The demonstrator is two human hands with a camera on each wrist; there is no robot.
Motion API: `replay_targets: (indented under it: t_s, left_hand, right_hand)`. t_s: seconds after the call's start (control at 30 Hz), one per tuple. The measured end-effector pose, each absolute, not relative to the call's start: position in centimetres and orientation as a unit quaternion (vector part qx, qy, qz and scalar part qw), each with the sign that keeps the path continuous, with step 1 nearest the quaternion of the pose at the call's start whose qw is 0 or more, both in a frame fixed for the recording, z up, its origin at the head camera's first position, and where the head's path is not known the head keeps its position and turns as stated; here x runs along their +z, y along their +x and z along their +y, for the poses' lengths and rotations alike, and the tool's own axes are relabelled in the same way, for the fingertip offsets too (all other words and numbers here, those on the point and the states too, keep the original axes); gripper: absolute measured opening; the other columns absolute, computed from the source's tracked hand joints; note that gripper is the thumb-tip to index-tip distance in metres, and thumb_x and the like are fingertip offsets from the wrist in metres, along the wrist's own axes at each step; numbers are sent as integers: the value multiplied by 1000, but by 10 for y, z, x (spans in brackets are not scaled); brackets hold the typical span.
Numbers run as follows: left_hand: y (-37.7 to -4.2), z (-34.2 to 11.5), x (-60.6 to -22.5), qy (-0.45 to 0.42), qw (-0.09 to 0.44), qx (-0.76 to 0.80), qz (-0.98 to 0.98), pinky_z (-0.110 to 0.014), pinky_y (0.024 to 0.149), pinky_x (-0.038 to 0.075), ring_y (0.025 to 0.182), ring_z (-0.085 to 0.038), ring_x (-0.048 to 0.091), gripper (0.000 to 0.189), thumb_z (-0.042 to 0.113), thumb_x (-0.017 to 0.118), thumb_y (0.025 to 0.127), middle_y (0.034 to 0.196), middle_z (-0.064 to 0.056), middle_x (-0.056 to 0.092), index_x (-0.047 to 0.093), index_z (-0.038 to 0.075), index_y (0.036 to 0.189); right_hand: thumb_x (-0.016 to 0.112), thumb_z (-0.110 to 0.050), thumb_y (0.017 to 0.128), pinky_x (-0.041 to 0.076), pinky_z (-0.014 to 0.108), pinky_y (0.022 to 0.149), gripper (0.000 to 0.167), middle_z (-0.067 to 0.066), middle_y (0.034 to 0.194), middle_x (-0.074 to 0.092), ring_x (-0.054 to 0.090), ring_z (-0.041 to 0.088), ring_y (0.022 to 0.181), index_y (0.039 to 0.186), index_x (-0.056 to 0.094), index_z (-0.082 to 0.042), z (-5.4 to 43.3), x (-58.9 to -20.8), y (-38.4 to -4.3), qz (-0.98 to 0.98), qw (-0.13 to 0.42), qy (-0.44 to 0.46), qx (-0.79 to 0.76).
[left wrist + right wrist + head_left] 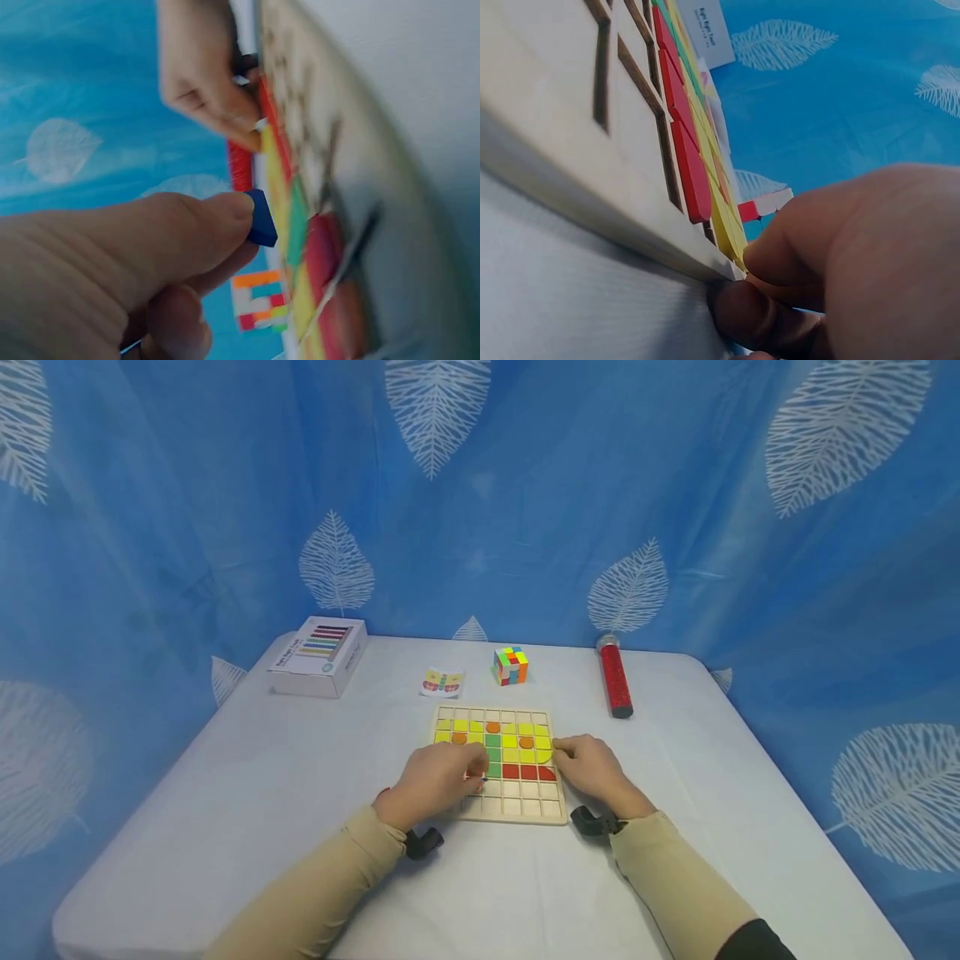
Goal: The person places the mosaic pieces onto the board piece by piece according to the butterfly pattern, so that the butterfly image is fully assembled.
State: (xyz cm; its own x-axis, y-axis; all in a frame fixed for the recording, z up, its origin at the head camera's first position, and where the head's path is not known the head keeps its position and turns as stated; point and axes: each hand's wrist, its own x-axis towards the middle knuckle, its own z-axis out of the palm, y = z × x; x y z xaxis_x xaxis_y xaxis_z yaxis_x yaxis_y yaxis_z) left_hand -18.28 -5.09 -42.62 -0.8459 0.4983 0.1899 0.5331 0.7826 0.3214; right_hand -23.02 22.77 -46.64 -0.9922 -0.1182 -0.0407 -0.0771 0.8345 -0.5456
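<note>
A wooden grid board (517,819) lies on the table, partly filled with yellow (511,742), green (492,756), red (528,772) and orange tiles. Over its left part, my left hand (438,777) pinches a small blue tile (262,218) between thumb and finger, seen clearly in the left wrist view. That hand hides some of the left squares from the head view. At the board's right edge, my right hand (596,770) grips the rim, thumb (780,251) on top and fingers lower at the side. Bare squares show along the near rows.
Behind the board lie a picture card (442,683) with a butterfly-like pattern and a puzzle cube (512,667). A white box (318,657) stands at the back left, a glittery red tube (616,681) at the back right. A blue leaf-patterned curtain (480,527) hangs behind the table.
</note>
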Motion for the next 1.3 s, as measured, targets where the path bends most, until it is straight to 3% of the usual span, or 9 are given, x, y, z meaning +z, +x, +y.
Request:
replay_targets:
  t_s: [0.33,0.6,0.77,1.0,1.3]
  left_hand:
    - [-186,-38,-447,-316,75,-173,-930,-21,62,47,67,-2,57,9,23,80,91,83,12,73,75,23,99]
    - [-190,-38,-448,-346,90,-159,-920,-21,68,52,78,-5,67,8,22,81,90,90,14,76,80,26,97]
    - [-189,-40,-449,-346,84,-165,-920,-22,72,54,83,-7,70,9,23,81,91,93,14,77,81,26,99]
    - [-191,-42,-449,-340,86,-171,-921,-24,73,55,87,-7,72,12,20,81,90,94,14,77,82,25,100]
    - [-198,-38,-451,-294,46,-192,-935,-25,72,52,83,-5,66,14,21,82,89,93,14,77,82,26,101]
  right_hand:
    - [56,-24,99,44,38,80,43,13,136,68,60,25,100,136,66,-4,228,-466,-231,959,32,-56,-275]
    - [56,-24,99,43,34,73,43,14,134,68,60,24,98,136,65,-3,228,-463,-230,959,30,-50,-278]
    - [55,-23,99,43,33,73,43,14,135,68,60,24,96,136,65,-3,228,-465,-231,958,30,-55,-279]
    - [55,-23,98,40,31,65,43,12,131,70,56,20,82,136,66,-3,228,-467,-234,958,22,-62,-278]
    - [55,-24,98,40,31,65,44,10,127,71,57,20,85,136,65,-4,228,-469,-233,957,30,-55,-283]
